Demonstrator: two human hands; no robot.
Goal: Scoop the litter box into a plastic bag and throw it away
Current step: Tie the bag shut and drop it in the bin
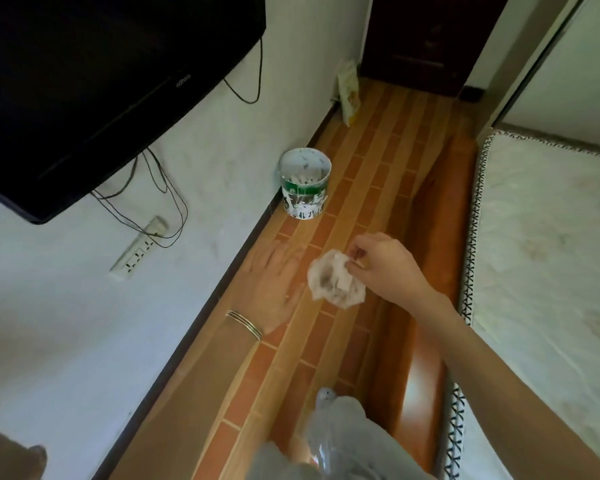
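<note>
While the right hand pinches the plastic bag at its upper edge, thumb and fingertips clamped on the film, the bag hangs above the floor, nearer than the bucket by the left wall; the left hand is left of the bag, fingers straight, gripping nothing. Hazard: the pinch is narrow; slippage would drop the bag; whether its mouth is tied cannot be told, so contents could spill; early release would miss the bucket, the likely bin.

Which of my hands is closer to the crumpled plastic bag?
Right. The right hand pinches the plastic bag at its top; the left hand is open beside it, toward the wall.
</note>
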